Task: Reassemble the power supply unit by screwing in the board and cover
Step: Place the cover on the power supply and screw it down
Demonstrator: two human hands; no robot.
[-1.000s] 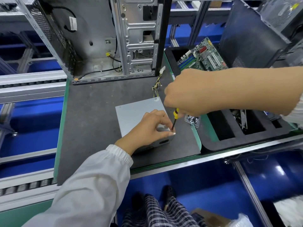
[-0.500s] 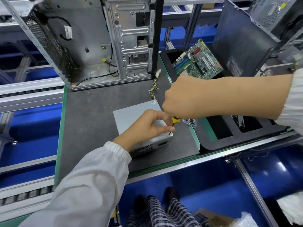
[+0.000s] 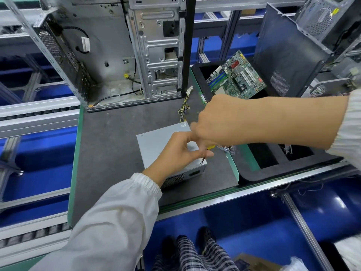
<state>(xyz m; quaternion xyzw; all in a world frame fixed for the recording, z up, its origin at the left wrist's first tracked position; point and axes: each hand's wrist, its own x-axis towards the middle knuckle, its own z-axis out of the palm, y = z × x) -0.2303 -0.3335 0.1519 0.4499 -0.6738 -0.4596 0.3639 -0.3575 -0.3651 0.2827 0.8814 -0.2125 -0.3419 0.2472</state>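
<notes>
both hands (image 3: 178, 151) (image 3: 218, 122) drive screwdriver (image 3: 204, 158) into power supply (image 3: 156, 145).

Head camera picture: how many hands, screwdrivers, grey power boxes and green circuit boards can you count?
Hands: 2, the left hand and the right hand
Screwdrivers: 1, the screwdriver
Grey power boxes: 1, the power supply unit
Green circuit boards: 1, the motherboard
Total: 5

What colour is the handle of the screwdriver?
Yellow: a bit of the screwdriver handle peeks out under the right hand, in the head view.
</notes>
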